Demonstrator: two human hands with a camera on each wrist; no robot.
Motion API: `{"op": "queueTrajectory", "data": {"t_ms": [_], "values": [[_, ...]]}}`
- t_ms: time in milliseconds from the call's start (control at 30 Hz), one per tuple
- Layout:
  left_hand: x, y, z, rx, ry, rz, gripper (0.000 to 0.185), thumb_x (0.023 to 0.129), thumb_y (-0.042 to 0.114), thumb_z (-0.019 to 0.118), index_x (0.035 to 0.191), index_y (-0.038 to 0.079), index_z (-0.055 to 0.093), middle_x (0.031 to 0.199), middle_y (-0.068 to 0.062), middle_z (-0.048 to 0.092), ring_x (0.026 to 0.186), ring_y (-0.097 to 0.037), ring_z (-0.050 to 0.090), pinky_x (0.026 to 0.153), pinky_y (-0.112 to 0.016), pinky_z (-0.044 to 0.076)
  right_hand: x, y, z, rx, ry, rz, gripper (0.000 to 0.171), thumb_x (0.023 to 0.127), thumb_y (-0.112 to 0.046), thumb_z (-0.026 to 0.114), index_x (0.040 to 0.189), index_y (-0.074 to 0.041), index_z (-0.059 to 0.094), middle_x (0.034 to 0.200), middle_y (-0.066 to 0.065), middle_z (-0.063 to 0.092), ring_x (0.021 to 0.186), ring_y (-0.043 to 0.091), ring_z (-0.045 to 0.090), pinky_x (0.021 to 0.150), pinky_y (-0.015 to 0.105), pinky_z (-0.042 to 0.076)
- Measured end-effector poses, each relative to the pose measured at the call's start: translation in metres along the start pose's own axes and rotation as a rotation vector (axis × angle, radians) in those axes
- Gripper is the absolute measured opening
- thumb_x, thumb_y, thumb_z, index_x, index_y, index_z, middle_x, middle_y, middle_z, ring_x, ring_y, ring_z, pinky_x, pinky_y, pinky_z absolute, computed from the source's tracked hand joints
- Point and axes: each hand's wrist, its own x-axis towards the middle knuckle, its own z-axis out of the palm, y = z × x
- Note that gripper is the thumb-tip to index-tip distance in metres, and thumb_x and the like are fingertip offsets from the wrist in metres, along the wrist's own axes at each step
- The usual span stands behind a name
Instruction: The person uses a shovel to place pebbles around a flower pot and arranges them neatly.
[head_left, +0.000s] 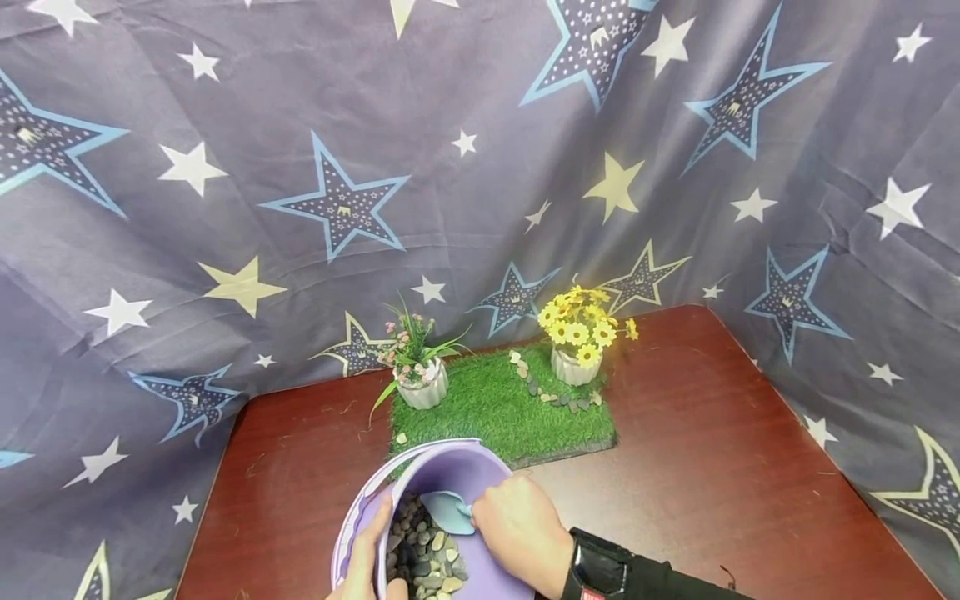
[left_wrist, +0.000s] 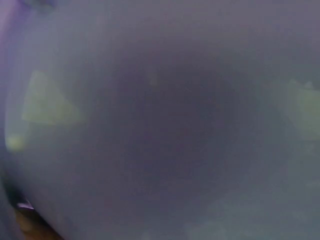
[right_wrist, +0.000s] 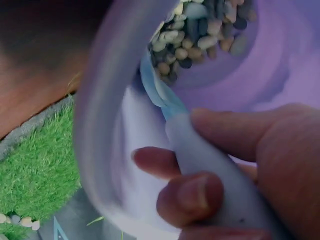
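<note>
Purple plastic bucket (head_left: 450, 475), tilted, at the near edge of the dark red wooden table (head_left: 712, 467), just in front of the green artificial grass mat (head_left: 495, 408); holds small mixed pebbles (head_left: 427, 550). Left hand (head_left: 367, 558): fingers curled over the bucket rim, gripping it. Right hand (head_left: 521, 533): clenched around the handle of a pale blue plastic scoop (head_left: 448, 511), blade inside the bucket above the pebbles. Mat carries two white pots: pink flowers (head_left: 412, 342), yellow daisies (head_left: 581, 321).

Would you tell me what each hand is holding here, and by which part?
The right hand grips the blue scoop by its handle; the left hand holds the purple bucket by its rim.
</note>
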Motion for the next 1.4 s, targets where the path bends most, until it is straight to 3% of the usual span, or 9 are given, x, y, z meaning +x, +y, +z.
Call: {"op": "queueTrajectory", "data": {"t_ms": [167, 267, 400, 633, 867, 967, 1200, 1400], "values": [[0.003, 0.007, 0.003, 0.084, 0.126, 0.008, 0.089, 0.060, -0.007, 0.067, 0.145, 0.019, 0.059, 0.050, 0.003, 0.047, 0.045, 0.006, 0.025, 0.037, -0.015, 0.023, 0.003, 0.003, 0.005, 0.064, -0.034, -0.038, 0.033, 0.081, -0.026, 0.079, 0.055, -0.025, 0.059, 0.053, -0.011, 0.057, 0.049, 0.010, 0.052, 0.049, 0.028, 0.044], [0.005, 0.012, 0.005, 0.103, 0.159, 0.012, 0.089, 0.058, -0.007, 0.065, 0.143, 0.020, 0.061, 0.049, 0.004, 0.045, 0.046, 0.005, 0.023, 0.036, -0.015, 0.021, 0.003, 0.009, 0.007, 0.150, -0.094, -0.033, 0.034, 0.086, -0.033, 0.079, 0.058, -0.023, 0.062, 0.056, -0.008, 0.061, 0.053, 0.013, 0.056, 0.051, 0.030, 0.046], [0.005, 0.018, 0.006, 0.141, 0.135, -0.023, 0.089, 0.061, -0.002, 0.067, 0.145, 0.026, 0.060, 0.049, 0.003, 0.048, 0.046, 0.002, 0.023, 0.037, -0.017, 0.021, 0.000, 0.017, 0.007, 0.244, -0.164, -0.027, 0.033, 0.089, -0.037, 0.076, 0.063, -0.020, 0.063, 0.061, -0.005, 0.061, 0.058, 0.015, 0.059, 0.055, 0.031, 0.048], [0.006, 0.020, 0.007, 0.179, 0.128, -0.037, 0.089, 0.061, 0.002, 0.069, 0.146, 0.027, 0.059, 0.048, 0.008, 0.040, 0.045, -0.002, 0.021, 0.037, -0.020, 0.019, -0.007, 0.024, 0.007, 0.474, -0.285, 0.033, 0.042, 0.095, -0.037, 0.069, 0.059, -0.020, 0.054, 0.055, -0.010, 0.045, 0.052, 0.010, 0.044, 0.056, 0.029, 0.045], [0.008, 0.022, 0.004, 0.206, 0.115, -0.099, 0.086, 0.065, 0.005, 0.069, 0.146, 0.031, 0.059, 0.052, -0.006, 0.056, 0.044, -0.010, 0.026, 0.038, -0.025, 0.021, -0.008, 0.016, 0.008, 0.508, -0.328, 0.017, 0.045, 0.097, -0.041, 0.065, 0.059, -0.022, 0.052, 0.056, -0.010, 0.044, 0.054, 0.010, 0.045, 0.057, 0.029, 0.047], [0.009, 0.020, 0.004, 0.207, 0.135, -0.095, 0.085, 0.064, 0.005, 0.068, 0.145, 0.031, 0.060, 0.051, -0.004, 0.055, 0.045, -0.010, 0.025, 0.038, -0.025, 0.021, -0.007, 0.014, 0.008, 0.520, -0.341, 0.033, 0.045, 0.099, -0.042, 0.064, 0.060, -0.023, 0.051, 0.057, -0.010, 0.044, 0.055, 0.009, 0.044, 0.057, 0.029, 0.046], [0.009, 0.017, 0.005, 0.199, 0.173, -0.041, 0.086, 0.062, 0.005, 0.068, 0.144, 0.030, 0.061, 0.048, 0.000, 0.051, 0.045, -0.006, 0.022, 0.037, -0.023, 0.019, -0.005, 0.027, 0.010, 0.731, -0.376, 0.112, 0.041, 0.100, -0.040, 0.063, 0.063, -0.023, 0.056, 0.056, -0.015, 0.043, 0.050, 0.002, 0.041, 0.056, 0.020, 0.038], [0.011, 0.015, 0.001, 0.188, 0.174, -0.099, 0.087, 0.062, 0.002, 0.066, 0.144, 0.031, 0.061, 0.054, -0.006, 0.058, 0.046, -0.009, 0.026, 0.039, -0.023, 0.021, -0.003, 0.040, 0.004, 0.846, -0.375, 0.120, 0.041, 0.101, -0.040, 0.062, 0.064, -0.023, 0.059, 0.057, -0.017, 0.047, 0.050, -0.003, 0.043, 0.054, 0.016, 0.036]]}}
